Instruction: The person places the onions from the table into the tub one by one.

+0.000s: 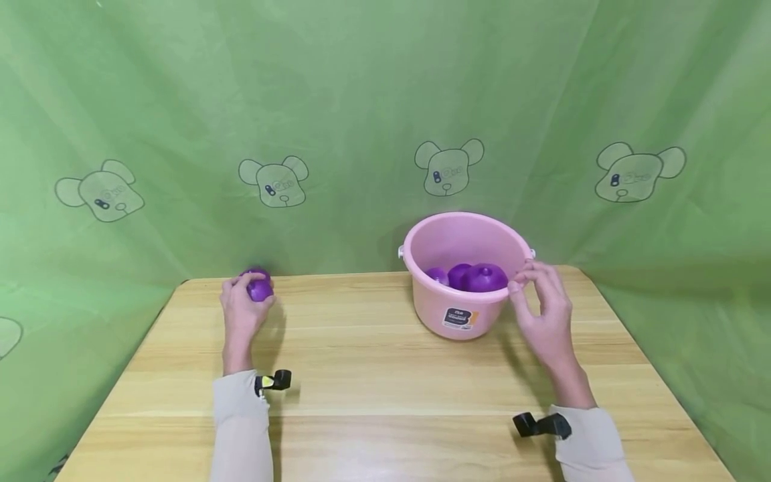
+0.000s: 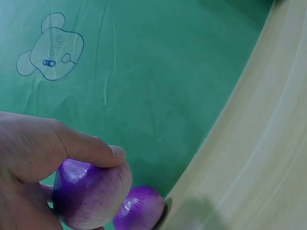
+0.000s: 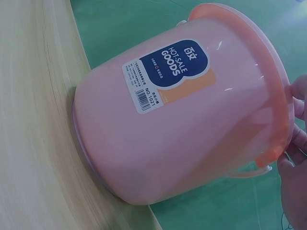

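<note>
My left hand [image 1: 242,311] grips a round purple onion [image 2: 91,194] with pale streaks, thumb along one side and fingers curled round the other. A second purple onion [image 2: 140,208] lies just beyond it at the table's back edge, partly hidden by the held one in the left wrist view. On the right, my right hand [image 1: 547,314] pinches the rim of a pink bucket [image 1: 430,308] between thumb and fingers. Several purple onions [image 1: 485,278] show inside the bucket, below its rim.
The bucket stands at the back right of the wooden table [image 1: 355,388], its white handle [image 3: 249,173] hanging down the side. A green curtain [image 1: 361,87] with printed mouse heads rises right behind the table and along both sides.
</note>
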Demonstrator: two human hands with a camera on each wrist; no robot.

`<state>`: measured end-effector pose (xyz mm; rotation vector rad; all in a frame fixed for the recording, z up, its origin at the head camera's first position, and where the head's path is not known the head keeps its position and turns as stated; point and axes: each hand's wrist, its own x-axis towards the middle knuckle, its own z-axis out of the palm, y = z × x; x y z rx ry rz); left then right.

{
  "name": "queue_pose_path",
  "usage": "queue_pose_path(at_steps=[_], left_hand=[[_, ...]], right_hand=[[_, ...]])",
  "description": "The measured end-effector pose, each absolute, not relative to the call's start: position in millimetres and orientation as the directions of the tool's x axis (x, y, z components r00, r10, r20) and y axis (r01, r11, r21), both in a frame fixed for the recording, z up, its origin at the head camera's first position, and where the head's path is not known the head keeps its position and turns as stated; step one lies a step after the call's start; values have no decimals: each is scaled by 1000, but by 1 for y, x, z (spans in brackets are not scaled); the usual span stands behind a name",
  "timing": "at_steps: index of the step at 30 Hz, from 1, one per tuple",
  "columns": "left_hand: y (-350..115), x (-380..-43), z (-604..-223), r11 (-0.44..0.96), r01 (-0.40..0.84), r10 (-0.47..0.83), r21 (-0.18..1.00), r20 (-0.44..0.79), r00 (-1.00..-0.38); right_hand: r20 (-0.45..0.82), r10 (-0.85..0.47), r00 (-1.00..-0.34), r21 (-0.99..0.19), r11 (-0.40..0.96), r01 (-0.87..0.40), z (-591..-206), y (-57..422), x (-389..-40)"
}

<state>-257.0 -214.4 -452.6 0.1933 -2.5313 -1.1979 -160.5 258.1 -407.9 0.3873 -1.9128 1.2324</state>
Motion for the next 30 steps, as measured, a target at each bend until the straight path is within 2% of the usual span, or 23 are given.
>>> queue_pose_path(at_steps=[19,30], left_hand=[[-213,-249,-428,599,35,-255,800,232,-939],[-213,-243,-419,551,77,-223,831,236,-946]], right_hand=[[750,157,-642,-625,483,-613,-409,260,-162],[761,158,-629,-616,481,-624,-411,260,-163]])
